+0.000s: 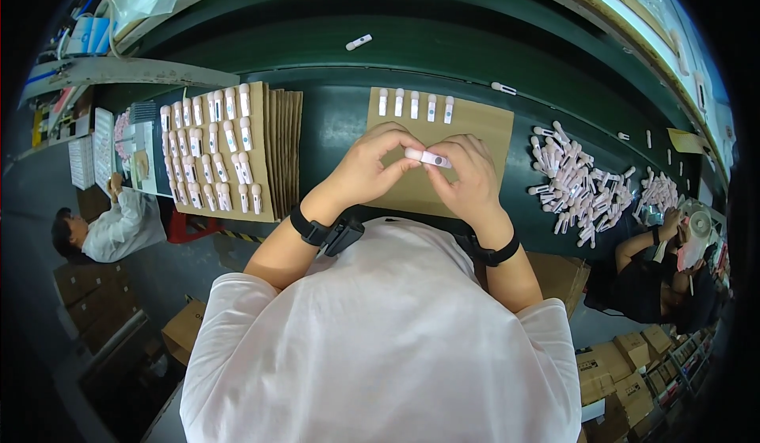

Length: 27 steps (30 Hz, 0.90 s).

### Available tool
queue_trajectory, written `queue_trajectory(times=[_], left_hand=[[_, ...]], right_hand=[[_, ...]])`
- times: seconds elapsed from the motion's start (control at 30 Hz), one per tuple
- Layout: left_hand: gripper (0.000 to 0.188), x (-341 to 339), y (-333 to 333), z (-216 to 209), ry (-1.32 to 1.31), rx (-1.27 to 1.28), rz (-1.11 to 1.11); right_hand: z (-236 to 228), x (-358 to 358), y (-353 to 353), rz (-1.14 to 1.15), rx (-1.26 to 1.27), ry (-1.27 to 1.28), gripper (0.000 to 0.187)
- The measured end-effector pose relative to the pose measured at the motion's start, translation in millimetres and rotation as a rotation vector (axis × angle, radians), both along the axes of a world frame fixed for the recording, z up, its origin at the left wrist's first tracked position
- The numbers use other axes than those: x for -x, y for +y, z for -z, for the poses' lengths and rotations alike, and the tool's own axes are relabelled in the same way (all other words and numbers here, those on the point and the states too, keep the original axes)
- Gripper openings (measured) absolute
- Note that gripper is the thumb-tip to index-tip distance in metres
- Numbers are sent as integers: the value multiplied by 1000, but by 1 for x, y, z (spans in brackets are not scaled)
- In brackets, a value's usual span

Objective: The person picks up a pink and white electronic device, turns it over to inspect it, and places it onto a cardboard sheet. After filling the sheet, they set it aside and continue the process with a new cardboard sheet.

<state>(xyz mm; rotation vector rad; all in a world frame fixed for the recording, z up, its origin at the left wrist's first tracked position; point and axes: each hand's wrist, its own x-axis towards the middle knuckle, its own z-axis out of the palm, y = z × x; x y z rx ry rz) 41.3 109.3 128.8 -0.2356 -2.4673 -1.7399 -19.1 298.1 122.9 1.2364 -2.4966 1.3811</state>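
Note:
Between my two hands I hold a small pale stick-shaped piece (428, 157) with a rounded pink end and a dark round spot. My left hand (370, 164) pinches its pink end, and my right hand (463, 175) grips the other end. The piece is above a brown cardboard sheet (483, 138). Along the sheet's far edge stands a short row of similar pieces (415, 105). To the right lies a loose heap of the same pieces (582, 182) on the green bench.
On the left, a stack of cardboard sheets (281, 150) bears rows of these pieces (210, 142). Single pieces lie farther back, one on the green belt (359, 42). One person (119, 221) sits at far left, another (653, 281) works at far right. Cartons (625, 368) stand at lower right.

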Motion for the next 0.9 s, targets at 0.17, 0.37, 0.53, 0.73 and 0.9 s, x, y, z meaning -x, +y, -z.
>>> queue_trajectory(times=[0.17,0.37,0.53,0.73,0.9], left_hand=[[18,3,1,6,-29,15,25],[19,9,-3,37,-152,102,-88],[18,12,-31,86,-253,85,-258],[15,22,-78,133,-302,191,-443],[12,45,-114,165,-284,197,-625]], right_hand=[[2,0,1,26,-50,-34,24],[39,7,3,133,-88,-363,16],[138,47,22,412,-180,-497,16],[191,80,22,601,-384,-552,28],[198,88,9,649,-522,-541,35]])
